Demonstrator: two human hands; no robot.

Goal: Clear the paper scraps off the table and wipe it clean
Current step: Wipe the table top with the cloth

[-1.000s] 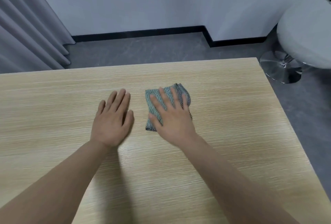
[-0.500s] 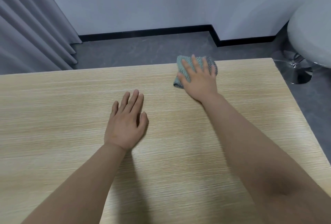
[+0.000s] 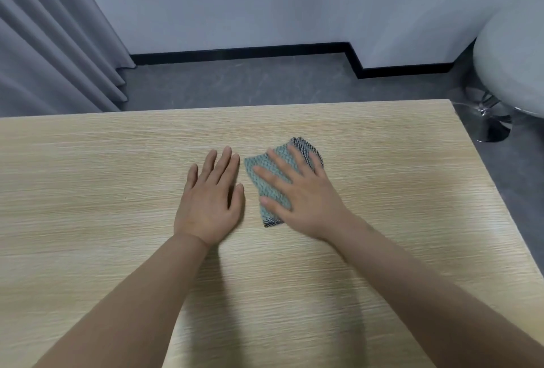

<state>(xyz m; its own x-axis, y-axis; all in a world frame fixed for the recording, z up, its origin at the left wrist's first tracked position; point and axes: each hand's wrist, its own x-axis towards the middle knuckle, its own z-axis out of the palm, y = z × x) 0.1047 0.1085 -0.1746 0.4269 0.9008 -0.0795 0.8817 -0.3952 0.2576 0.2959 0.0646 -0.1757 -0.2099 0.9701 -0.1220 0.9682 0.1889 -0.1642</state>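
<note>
A folded teal cloth (image 3: 266, 173) with a dark checked edge lies near the middle of the light wooden table (image 3: 88, 191). My right hand (image 3: 303, 194) presses flat on it with straight, spread fingers, covering its right half. Just left of the cloth, my left hand (image 3: 210, 202) rests palm down on the bare wood, fingers straight, not touching the cloth. No paper scraps show on the table.
The table's far edge runs across the upper middle and its right edge slants down at the right. Beyond the right corner stands a white stool (image 3: 506, 52) on a chrome base (image 3: 491, 123). Grey curtains (image 3: 44, 43) hang at the far left over grey floor.
My right hand has pulled the cloth back from the table's far edge toward me, to beside the left hand. The left hand has stayed flat on the table.
</note>
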